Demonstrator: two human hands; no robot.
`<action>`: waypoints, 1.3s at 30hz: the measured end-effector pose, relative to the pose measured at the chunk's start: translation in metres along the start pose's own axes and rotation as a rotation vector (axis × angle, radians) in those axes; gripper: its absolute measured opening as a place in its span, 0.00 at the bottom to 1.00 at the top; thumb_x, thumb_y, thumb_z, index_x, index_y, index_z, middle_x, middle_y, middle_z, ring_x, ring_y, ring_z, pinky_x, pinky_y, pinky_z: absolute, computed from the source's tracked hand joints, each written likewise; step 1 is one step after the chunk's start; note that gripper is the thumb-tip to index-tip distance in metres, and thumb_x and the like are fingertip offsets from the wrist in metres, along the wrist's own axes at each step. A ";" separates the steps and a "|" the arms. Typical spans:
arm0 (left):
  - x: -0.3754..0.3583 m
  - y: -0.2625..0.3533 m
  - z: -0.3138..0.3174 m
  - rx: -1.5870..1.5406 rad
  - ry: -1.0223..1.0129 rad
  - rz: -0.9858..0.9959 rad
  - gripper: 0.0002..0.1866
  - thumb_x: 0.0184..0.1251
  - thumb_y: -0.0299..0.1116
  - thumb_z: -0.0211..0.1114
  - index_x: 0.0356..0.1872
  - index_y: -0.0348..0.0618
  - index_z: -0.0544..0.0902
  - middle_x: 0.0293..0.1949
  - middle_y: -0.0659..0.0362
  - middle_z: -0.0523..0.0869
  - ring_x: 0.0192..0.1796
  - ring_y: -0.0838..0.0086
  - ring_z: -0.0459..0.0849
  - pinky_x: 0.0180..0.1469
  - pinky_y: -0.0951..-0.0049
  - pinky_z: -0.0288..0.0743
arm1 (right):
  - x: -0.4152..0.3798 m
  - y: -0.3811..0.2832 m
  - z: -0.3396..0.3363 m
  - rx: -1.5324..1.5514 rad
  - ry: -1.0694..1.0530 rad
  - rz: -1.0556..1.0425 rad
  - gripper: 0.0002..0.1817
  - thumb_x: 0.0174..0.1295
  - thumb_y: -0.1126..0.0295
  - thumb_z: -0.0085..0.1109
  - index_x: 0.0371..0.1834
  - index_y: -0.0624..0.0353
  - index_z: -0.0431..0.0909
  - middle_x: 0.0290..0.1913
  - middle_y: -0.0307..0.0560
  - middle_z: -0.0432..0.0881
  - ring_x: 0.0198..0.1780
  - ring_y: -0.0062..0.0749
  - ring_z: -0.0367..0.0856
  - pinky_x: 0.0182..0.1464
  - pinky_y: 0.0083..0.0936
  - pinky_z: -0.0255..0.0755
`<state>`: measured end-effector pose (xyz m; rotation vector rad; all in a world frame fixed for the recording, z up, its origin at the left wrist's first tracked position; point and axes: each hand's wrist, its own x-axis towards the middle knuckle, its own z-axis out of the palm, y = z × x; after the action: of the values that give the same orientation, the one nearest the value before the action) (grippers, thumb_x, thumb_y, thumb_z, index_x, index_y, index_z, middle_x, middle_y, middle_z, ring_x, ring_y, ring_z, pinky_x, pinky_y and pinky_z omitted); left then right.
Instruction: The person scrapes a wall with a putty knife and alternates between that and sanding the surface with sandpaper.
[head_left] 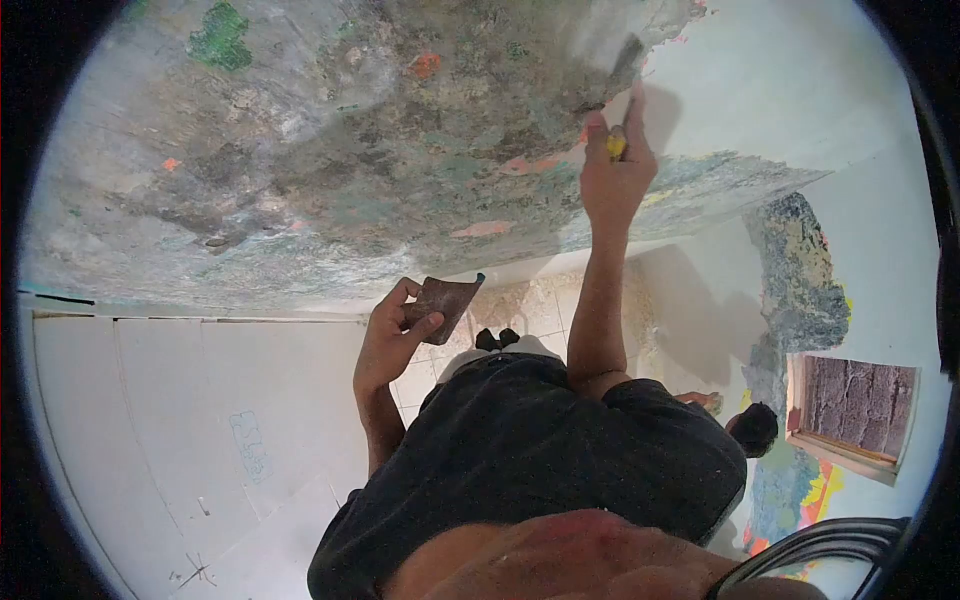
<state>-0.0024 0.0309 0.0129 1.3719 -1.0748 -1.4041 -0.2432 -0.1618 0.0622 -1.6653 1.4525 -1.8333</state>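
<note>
My right hand (618, 175) is raised to the wall and closed around a putty knife with a yellow handle (617, 146). The dark blade (627, 60) points up at the ragged edge between bare grey wall (380, 150) and white coating (790, 90). Lower down, my left hand (388, 335) pinches a brown, slightly curled sheet that looks like sandpaper (445, 308) between thumb and fingers. That hand is away from the wall.
A white panelled surface (200, 420) stands on the left. Floor tiles (530, 310) show by my feet. To the right are a framed wall opening (855, 400) and another person's dark-haired head (755, 430). Dark cables (830, 545) loop at the lower right.
</note>
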 end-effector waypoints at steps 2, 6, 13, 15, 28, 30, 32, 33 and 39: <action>-0.001 0.000 0.000 0.013 0.000 -0.006 0.12 0.66 0.21 0.65 0.44 0.40 0.70 0.34 0.55 0.88 0.37 0.81 0.83 0.41 0.76 0.79 | 0.001 0.001 -0.003 0.004 -0.002 0.037 0.31 0.68 0.70 0.62 0.73 0.60 0.65 0.58 0.56 0.82 0.52 0.27 0.82 0.50 0.24 0.76; -0.003 -0.007 -0.005 0.021 0.004 0.015 0.12 0.66 0.21 0.65 0.44 0.39 0.70 0.36 0.54 0.88 0.38 0.80 0.83 0.41 0.76 0.78 | -0.001 -0.001 0.002 0.021 0.002 -0.039 0.32 0.67 0.68 0.63 0.74 0.60 0.65 0.53 0.54 0.84 0.48 0.26 0.83 0.47 0.22 0.77; 0.000 -0.004 -0.001 -0.005 0.003 0.026 0.12 0.67 0.22 0.65 0.44 0.40 0.70 0.36 0.54 0.88 0.38 0.80 0.83 0.41 0.76 0.79 | 0.006 0.008 0.001 0.048 0.041 0.007 0.31 0.67 0.69 0.63 0.73 0.62 0.66 0.47 0.50 0.85 0.44 0.24 0.82 0.43 0.20 0.75; 0.002 -0.007 -0.001 -0.007 -0.023 0.019 0.12 0.67 0.22 0.65 0.44 0.40 0.70 0.36 0.54 0.88 0.38 0.80 0.83 0.41 0.76 0.79 | 0.002 0.009 0.002 -0.015 0.035 -0.052 0.31 0.67 0.69 0.64 0.73 0.62 0.66 0.38 0.42 0.83 0.34 0.17 0.76 0.35 0.16 0.71; 0.009 0.001 0.006 -0.005 -0.058 -0.006 0.12 0.67 0.22 0.65 0.44 0.39 0.71 0.36 0.54 0.88 0.38 0.80 0.83 0.41 0.75 0.79 | 0.003 0.007 -0.011 -0.082 -0.067 -0.008 0.32 0.66 0.70 0.64 0.72 0.62 0.67 0.49 0.48 0.85 0.37 0.16 0.74 0.40 0.18 0.73; 0.013 -0.002 0.007 -0.014 -0.069 -0.008 0.11 0.67 0.22 0.65 0.44 0.40 0.71 0.37 0.53 0.88 0.37 0.80 0.83 0.40 0.75 0.79 | 0.009 0.017 -0.009 0.053 0.023 -0.024 0.32 0.65 0.69 0.65 0.72 0.63 0.67 0.45 0.45 0.84 0.34 0.16 0.70 0.38 0.16 0.70; 0.013 -0.002 0.009 0.006 -0.076 -0.006 0.11 0.67 0.22 0.65 0.44 0.40 0.71 0.37 0.53 0.87 0.37 0.80 0.83 0.40 0.76 0.79 | 0.008 0.022 -0.004 0.067 0.026 -0.072 0.32 0.66 0.68 0.65 0.72 0.63 0.67 0.42 0.43 0.83 0.32 0.15 0.68 0.35 0.15 0.67; 0.014 -0.001 0.009 0.021 -0.083 -0.006 0.11 0.67 0.22 0.65 0.44 0.40 0.70 0.37 0.53 0.87 0.37 0.80 0.83 0.40 0.76 0.79 | -0.001 0.021 -0.001 0.013 -0.005 -0.106 0.32 0.66 0.68 0.65 0.73 0.63 0.66 0.40 0.42 0.83 0.31 0.15 0.67 0.34 0.14 0.67; 0.018 -0.002 0.010 0.049 -0.088 -0.008 0.12 0.67 0.23 0.66 0.44 0.40 0.70 0.36 0.54 0.88 0.38 0.80 0.83 0.41 0.76 0.79 | -0.038 0.001 -0.013 0.136 -0.112 0.250 0.36 0.70 0.65 0.59 0.77 0.64 0.56 0.33 0.43 0.78 0.29 0.17 0.69 0.32 0.18 0.68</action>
<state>-0.0128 0.0138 0.0070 1.3605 -1.1691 -1.4643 -0.2432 -0.1280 0.0412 -1.4259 1.3860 -1.6379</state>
